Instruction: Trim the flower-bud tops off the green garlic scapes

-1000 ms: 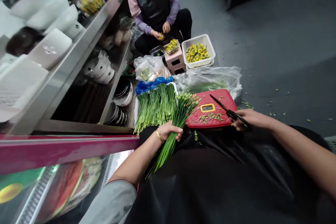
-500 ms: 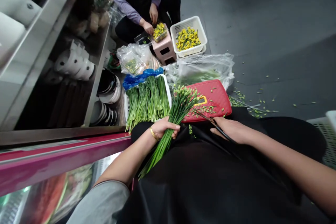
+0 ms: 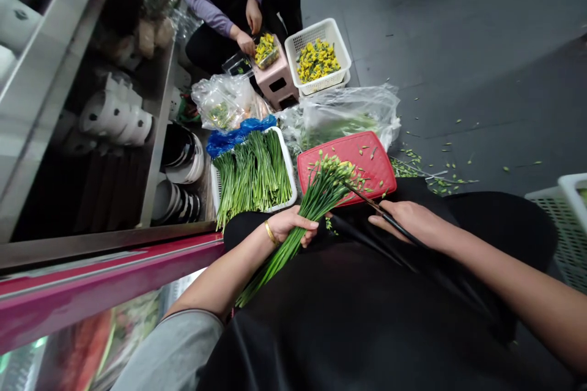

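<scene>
A bunch of long green stems with pale buds is wrapped in my left hand, its cut ends hanging down over my lap. My right hand holds black-handled scissors, whose blades point at the budded tops of the bunch. Under the buds lies a red lid, scattered with small green buds. Left of the lid, a white basket holds several rows of green stems.
Across from me a person's hands work at a clear box of yellow flowers on a pink stool. Beside it is a white basket of yellow flowers. Plastic bags, a metal shelf and floor trimmings surround this.
The whole view has shifted, so the surroundings sit further left. The bunch leans more to the right, its tops closer to the scissor blades. Both hands keep their hold.
</scene>
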`<state>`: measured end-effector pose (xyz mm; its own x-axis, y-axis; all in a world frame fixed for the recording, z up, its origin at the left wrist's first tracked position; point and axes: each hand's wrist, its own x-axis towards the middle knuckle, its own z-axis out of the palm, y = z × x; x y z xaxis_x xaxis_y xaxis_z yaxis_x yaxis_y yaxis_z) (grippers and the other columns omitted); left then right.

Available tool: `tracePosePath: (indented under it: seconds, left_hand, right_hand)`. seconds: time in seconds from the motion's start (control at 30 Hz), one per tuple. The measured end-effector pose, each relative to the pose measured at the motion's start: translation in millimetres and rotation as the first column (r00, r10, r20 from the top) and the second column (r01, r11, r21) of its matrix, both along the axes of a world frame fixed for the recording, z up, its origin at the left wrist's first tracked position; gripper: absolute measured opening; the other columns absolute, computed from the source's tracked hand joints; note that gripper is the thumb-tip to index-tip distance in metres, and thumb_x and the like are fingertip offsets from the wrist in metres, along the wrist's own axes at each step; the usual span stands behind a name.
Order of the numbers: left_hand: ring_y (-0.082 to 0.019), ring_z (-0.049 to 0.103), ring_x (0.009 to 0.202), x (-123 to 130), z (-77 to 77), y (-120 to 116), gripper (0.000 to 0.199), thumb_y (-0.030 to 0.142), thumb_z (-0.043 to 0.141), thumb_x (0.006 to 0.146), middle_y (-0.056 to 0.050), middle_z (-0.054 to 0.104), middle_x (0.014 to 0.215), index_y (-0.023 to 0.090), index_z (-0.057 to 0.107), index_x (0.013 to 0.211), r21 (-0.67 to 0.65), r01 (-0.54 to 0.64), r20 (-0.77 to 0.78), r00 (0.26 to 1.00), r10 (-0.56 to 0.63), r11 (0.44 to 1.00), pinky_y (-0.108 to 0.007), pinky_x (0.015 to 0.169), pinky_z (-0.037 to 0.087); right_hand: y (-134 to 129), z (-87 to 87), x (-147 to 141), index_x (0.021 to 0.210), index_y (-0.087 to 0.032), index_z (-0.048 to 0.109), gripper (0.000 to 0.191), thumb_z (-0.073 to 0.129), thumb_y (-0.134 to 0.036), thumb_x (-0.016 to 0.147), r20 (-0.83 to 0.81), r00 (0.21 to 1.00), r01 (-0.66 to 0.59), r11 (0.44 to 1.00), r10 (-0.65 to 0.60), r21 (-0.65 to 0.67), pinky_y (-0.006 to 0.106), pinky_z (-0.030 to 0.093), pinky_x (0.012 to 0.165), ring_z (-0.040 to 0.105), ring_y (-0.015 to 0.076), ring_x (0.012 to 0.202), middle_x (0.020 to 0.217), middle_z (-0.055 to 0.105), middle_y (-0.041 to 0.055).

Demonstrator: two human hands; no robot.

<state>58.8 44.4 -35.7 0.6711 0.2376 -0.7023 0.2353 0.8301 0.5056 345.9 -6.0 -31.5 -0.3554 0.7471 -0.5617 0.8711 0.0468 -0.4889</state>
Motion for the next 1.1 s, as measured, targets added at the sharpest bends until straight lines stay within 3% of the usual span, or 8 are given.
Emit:
tracePosePath:
  seconds: [0.1, 0.33, 0.43, 0.67, 0.77, 0.97, 1.1]
  left_hand:
    - [-0.009, 0.049, 0.04, 0, 0.5, 0, 0.07, 0.033, 0.08, 0.062, 0.005, 0.053, 0.05, 0.01, 0.055, 0.124, -0.025, -0.004, 0.013, 1.0, 0.005, 1.0, -0.021, 0.043, 0.039]
    - [-0.01, 0.051, 0.042, 15, 1.7, -6, 0.063, 0.031, 0.083, 0.058, 0.003, 0.055, 0.049, 0.009, 0.062, 0.113, -0.052, 0.086, -0.095, 0.991, -0.091, 0.995, -0.018, 0.038, 0.039]
    - [-0.01, 0.05, 0.042, 20, 1.9, -9, 0.06, 0.031, 0.084, 0.055, 0.004, 0.054, 0.049, 0.01, 0.064, 0.108, -0.032, 0.084, -0.165, 0.982, -0.088, 0.996, -0.018, 0.038, 0.039]
    - [-0.009, 0.05, 0.039, 18, 2.5, -9, 0.061, 0.034, 0.084, 0.054, 0.004, 0.055, 0.048, 0.01, 0.064, 0.107, -0.05, 0.113, -0.182, 0.976, -0.12, 0.992, -0.017, 0.037, 0.038]
    - [-0.009, 0.05, 0.04, 18, 2.4, -9, 0.062, 0.033, 0.084, 0.055, 0.004, 0.055, 0.049, 0.009, 0.065, 0.108, -0.045, 0.136, -0.172, 0.975, -0.142, 0.99, -0.017, 0.038, 0.039]
    - [-0.007, 0.047, 0.039, 25, -2.6, -15, 0.052, 0.033, 0.085, 0.053, 0.003, 0.055, 0.048, 0.011, 0.07, 0.097, 0.002, 0.235, -0.215, 0.949, -0.229, 0.972, -0.017, 0.038, 0.036]
    - [-0.007, 0.047, 0.039, 27, -5.5, -18, 0.053, 0.033, 0.085, 0.051, 0.003, 0.055, 0.048, 0.011, 0.071, 0.097, 0.015, 0.245, -0.237, 0.943, -0.234, 0.97, -0.017, 0.037, 0.032]
  right_hand:
    - [-1, -4.0, 4, 0.096, -0.016, 0.053, 0.032, 0.037, -0.043, 0.094, -0.103, 0.995, -0.02, 0.999, 0.016, -0.031, 0.031, 0.049, 0.076, 0.067, 0.0241, 0.09, 0.101, 0.067, 0.0146]
    - [17, 13.9, -10, 0.109, -0.013, 0.052, 0.036, 0.035, -0.042, 0.095, 0.06, 0.992, -0.111, 0.994, 0.11, 0.013, 0.036, 0.048, 0.083, 0.064, 0.0285, 0.102, 0.116, 0.062, 0.0177]
    - [14, 12.5, -13, 0.106, -0.013, 0.054, 0.036, 0.034, -0.042, 0.096, 0.062, 0.993, -0.1, 0.995, 0.098, 0.018, 0.034, 0.048, 0.08, 0.066, 0.0275, 0.099, 0.112, 0.065, 0.017]
    - [-17, -12.3, -13, 0.076, -0.018, 0.054, 0.042, 0.026, -0.043, 0.098, -0.019, 0.999, 0.05, 0.997, -0.051, -0.065, 0.026, 0.044, 0.067, 0.068, 0.0211, 0.082, 0.086, 0.069, 0.011]
    - [-21, -11.4, -7, 0.081, -0.018, 0.054, 0.039, 0.029, -0.043, 0.097, -0.023, 0.999, 0.034, 0.997, -0.035, -0.07, 0.027, 0.045, 0.068, 0.068, 0.0221, 0.084, 0.087, 0.069, 0.0112]
    - [-4, 7.8, -2, 0.104, -0.013, 0.054, 0.041, 0.033, -0.047, 0.095, 0.084, 0.994, -0.07, 0.995, 0.076, -0.066, 0.035, 0.048, 0.076, 0.067, 0.0286, 0.095, 0.111, 0.064, 0.0174]
    - [-2, 6.9, -10, 0.094, -0.015, 0.058, 0.041, 0.033, -0.047, 0.095, 0.051, 0.998, -0.033, 0.999, 0.033, -0.007, 0.034, 0.048, 0.073, 0.068, 0.0281, 0.091, 0.097, 0.069, 0.0156]
